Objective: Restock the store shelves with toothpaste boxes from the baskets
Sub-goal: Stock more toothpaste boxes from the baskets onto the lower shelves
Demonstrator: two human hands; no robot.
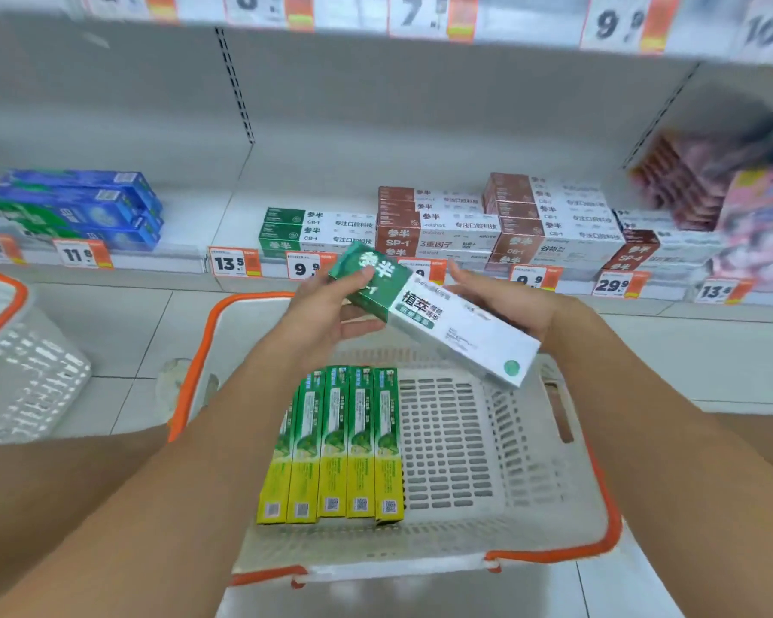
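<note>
Head view, nearest first: the white basket [554,506] with orange rim sits on the floor below the arms, and five green-and-yellow boxes [335,443] stand in a row against its left side, the rest of its floor showing bare. Above it, the left hand [331,314] pinches the green end of a green-and-white toothpaste box [434,314], thumb on top and fingers curled beneath, while the right hand [505,301] cradles the white end from behind with fingers fairly straight, so the box hangs tilted between them over the basket's far edge. Beyond lies the bottom shelf [224,225], where a short stack of matching green boxes [313,231] sits just left of the taller brown stacks [434,225]. To finish well, I would level the box, turn its printed face forward, and lay it square on that green stack, edges flush, without nudging the brown neighbours.
</note>
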